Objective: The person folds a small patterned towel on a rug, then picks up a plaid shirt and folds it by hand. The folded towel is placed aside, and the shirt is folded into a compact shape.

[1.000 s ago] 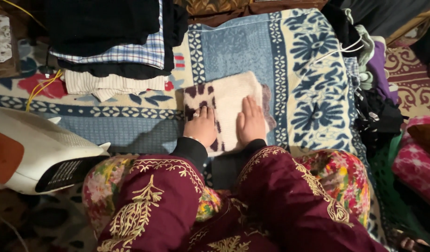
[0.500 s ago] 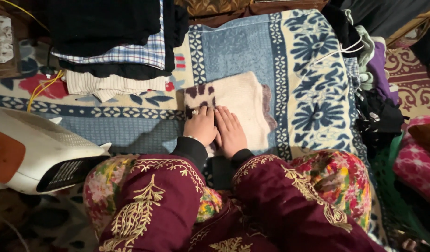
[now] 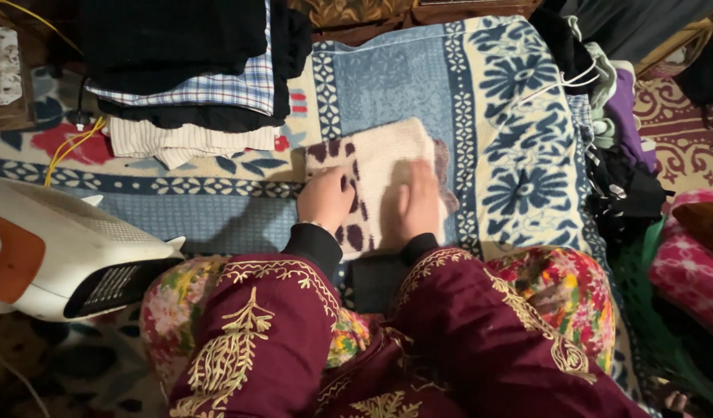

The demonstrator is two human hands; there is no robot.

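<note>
Left hand: flat, open, pressing the folded cloth's left edge.
Right hand: flat, open, on its right half.
Folded cloth: cream with dark patches, lying on the blue patterned blanket.

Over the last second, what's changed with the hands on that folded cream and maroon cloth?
The right hand slid left until it lay beside the left hand, then swept back right across the folded cloth, flat on it throughout. The left hand kept pressing the cloth's left edge. Neither hand took hold of or let go of anything. The cloth, the stack of folded clothes and the white and orange appliance stayed put.
</note>
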